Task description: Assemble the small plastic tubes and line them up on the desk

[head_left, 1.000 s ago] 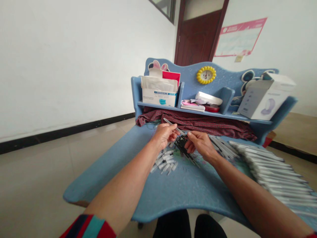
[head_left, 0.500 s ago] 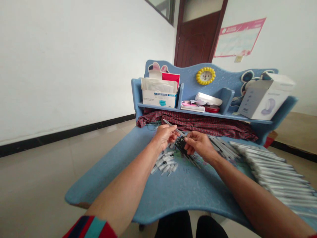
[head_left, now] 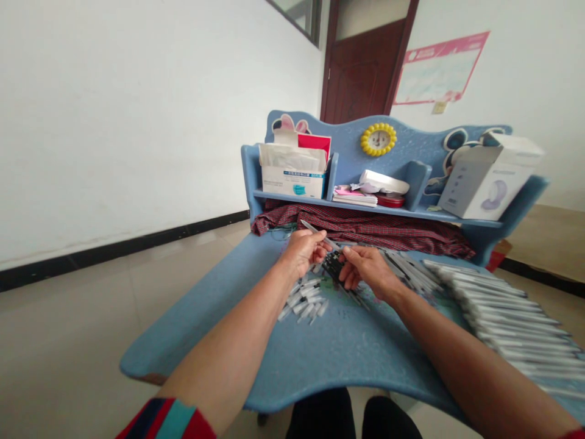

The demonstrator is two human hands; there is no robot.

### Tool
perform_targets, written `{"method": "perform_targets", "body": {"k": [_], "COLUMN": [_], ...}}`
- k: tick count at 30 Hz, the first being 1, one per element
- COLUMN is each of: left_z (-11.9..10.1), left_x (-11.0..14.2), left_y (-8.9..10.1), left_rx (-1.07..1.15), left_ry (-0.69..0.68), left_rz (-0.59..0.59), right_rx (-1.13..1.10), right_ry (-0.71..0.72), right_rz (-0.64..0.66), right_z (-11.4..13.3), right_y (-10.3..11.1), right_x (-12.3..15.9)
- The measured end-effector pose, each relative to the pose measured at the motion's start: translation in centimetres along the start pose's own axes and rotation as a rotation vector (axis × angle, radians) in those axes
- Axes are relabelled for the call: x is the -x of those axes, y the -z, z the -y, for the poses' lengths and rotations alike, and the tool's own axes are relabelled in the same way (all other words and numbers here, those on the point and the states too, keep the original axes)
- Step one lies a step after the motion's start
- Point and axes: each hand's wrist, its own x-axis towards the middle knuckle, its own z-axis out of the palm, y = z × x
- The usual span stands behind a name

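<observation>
A clear pen slants between my two hands above the blue desk. Its pale pointed end sticks out past my left hand, which is closed round it. The thumb and fingers of my right hand are pinched at the lower right end; I cannot make out whether a smaller part is held there. Beneath the hands lies a bundle of thin black-ended refills, partly covered by my right hand. Nearer me is a heap of clear pen caps. Clear pen barrels lie just beyond my right wrist.
A large stack of pens covers the desk's right side. Behind my hands a checked cloth lies along the foot of the shelf. The shelf holds a mask box and a white carton. The desk curves in at the front.
My right thumb and fingers have shifted slightly at the pen's lower end, the thumb now straighter along it. The left hand and the pen stay almost in place.
</observation>
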Motion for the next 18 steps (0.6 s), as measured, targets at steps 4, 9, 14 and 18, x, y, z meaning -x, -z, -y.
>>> {"method": "perform_targets", "body": {"k": [4, 9, 14, 18], "left_z": [0.02, 0.06, 0.23, 0.37], "left_x": [-0.02, -0.07, -0.20, -0.34], "left_y": [0.02, 0.05, 0.13, 0.25], "left_rx": [-0.007, -0.014, -0.009, -0.008], "left_ry": [-0.001, -0.001, -0.009, -0.024], "left_rz": [-0.003, 0.003, 0.010, 0.034], "right_rx": [0.002, -0.004, 0.012, -0.026], "right_ry": [0.029, -0.030, 0.007, -0.019], "right_rz": [-0.041, -0.008, -0.030, -0.013], "right_z": [0.14, 0.30, 0.30, 0.42], "right_y": [0.02, -0.02, -0.03, -0.15], "right_x": [0.02, 0.10, 0.14, 0.28]}}
